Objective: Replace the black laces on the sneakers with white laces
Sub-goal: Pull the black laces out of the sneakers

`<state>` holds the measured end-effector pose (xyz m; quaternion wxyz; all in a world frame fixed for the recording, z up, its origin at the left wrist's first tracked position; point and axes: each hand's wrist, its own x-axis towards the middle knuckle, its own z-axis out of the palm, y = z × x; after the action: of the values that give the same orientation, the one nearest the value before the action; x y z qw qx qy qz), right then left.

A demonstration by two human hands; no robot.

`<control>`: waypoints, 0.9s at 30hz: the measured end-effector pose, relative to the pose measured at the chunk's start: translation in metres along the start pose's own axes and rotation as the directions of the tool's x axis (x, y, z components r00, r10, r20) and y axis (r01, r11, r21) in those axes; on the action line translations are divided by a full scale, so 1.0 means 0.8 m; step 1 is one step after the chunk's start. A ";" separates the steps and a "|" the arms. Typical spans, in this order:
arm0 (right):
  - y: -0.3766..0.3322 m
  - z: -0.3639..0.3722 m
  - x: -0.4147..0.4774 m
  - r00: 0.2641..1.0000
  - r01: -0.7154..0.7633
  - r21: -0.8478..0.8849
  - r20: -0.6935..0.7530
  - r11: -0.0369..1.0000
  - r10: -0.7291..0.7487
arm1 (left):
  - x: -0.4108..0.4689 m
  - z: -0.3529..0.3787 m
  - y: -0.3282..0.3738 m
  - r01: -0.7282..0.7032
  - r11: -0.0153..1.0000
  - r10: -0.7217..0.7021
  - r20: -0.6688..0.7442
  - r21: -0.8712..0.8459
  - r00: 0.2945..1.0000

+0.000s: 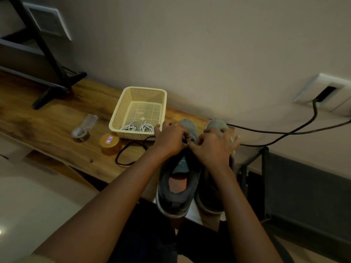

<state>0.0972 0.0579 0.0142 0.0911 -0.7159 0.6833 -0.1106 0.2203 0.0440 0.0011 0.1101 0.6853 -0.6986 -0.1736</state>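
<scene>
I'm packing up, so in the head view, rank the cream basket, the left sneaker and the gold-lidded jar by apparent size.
Largest: left sneaker and cream basket, too alike to rank; the sneaker lies nearer the camera and is partly covered.
Smallest: gold-lidded jar.

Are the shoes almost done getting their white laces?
Not yet, it's early. Done: a stretch of black lace already trails loose on the table. In hand: the left hand and right hand work together at the left sneaker, the left one seeming to pinch the black lace. Left: the white laces sit coiled in the basket, unused, and the right sneaker has its lacing hidden under the hand.
</scene>
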 end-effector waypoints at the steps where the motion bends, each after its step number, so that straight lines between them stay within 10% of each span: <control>1: 0.000 0.001 0.000 0.999 0.008 -0.024 0.041 1.000 -0.007 | 0.001 0.001 0.000 0.001 1.000 -0.001 -0.006 -0.002 1.000; 18: -0.004 0.004 -0.006 1.000 0.006 -0.009 0.018 1.000 -0.005 | 0.003 -0.008 -0.004 0.096 0.944 -0.205 -0.333 -0.316 0.920; 27: -0.001 0.010 0.001 0.999 -0.046 0.073 -0.014 0.996 0.048 | -0.002 -0.004 -0.003 0.032 0.999 -0.032 0.030 -0.015 0.999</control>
<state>0.1003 0.0571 0.0066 0.1145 -0.6950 0.6961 -0.1390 0.2240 0.0451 0.0029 0.1024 0.6928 -0.6878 -0.1910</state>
